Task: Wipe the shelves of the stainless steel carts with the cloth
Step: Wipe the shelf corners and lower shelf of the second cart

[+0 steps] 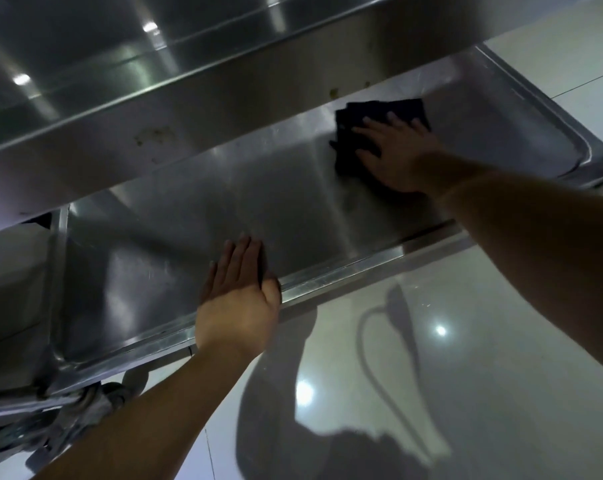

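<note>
1. The right hand (395, 157) lies flat, fingers straight and spread, pressing a folded dark, nearly black cloth (372, 128) onto the lower brushed stainless steel shelf (258, 188) of the cart, toward its far right part. Nothing is gripped; only palm pressure holds the cloth. If that pressure eases mid-stroke, the hand will likely slide over the cloth and leave it behind, or the folds will bunch and skip patches.

2. The left hand (237, 289) is also flat and relaxed, its fingers on the shelf and its palm over the raised steel front lip (362, 265), well apart from the right hand. It seems to brace the cart. A grey caster wheel (95, 403) shows at the lower left corner; whether it is locked cannot be told. A hard push with the cloth could roll the cart away on the glossy white tiled floor (466, 341).

3. The upper steel shelf (189, 109) overhangs closely above the working area. Reaching deeper risks knocking the forearm against its edge.

4. Brownish stains (154, 136) mark the front face of that upper shelf. They are easy to miss while attention stays on the flat surface below.

5. The left half of the lower shelf appears not yet covered; the bracing hand may smear it with fingerprints.
</note>
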